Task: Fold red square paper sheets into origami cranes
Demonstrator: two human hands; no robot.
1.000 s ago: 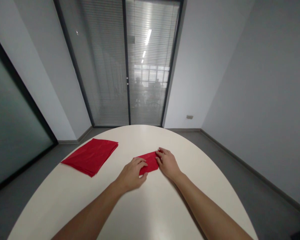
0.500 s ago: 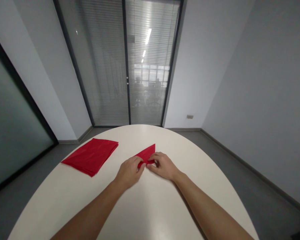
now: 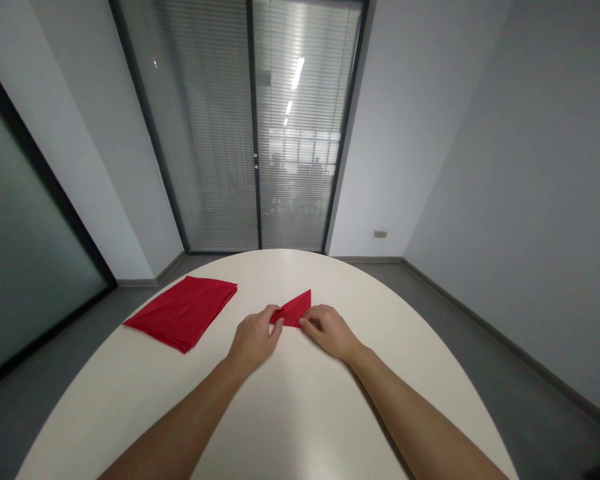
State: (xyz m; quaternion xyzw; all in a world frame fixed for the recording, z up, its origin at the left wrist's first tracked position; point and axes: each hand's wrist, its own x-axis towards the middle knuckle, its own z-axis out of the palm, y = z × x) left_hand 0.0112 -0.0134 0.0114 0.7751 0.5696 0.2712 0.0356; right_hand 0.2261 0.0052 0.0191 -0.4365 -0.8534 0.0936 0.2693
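A small folded sheet of red paper (image 3: pixel 295 309) lies near the middle of the table, one pointed corner facing away from me. At its left end, my left hand (image 3: pixel 256 337) pinches the paper between thumb and fingers. My right hand (image 3: pixel 329 330) is closed on the paper's right edge, with thumb and curled fingertips together there. The parts of the sheet under my fingers are hidden. To the left lies a stack of larger red sheets (image 3: pixel 183 313), apart from both hands.
The round white table (image 3: pixel 290 413) fills the lower view, its curved far edge near a glass door (image 3: pixel 295 200) with blinds. Grey-white walls (image 3: pixel 505 167) stand left and right. A wall socket (image 3: pixel 380 234) sits low behind the table.
My left hand has shifted slightly left along the paper, and the two hands are farther apart. The front edge of the folded paper now lies flatter and shows more between them.
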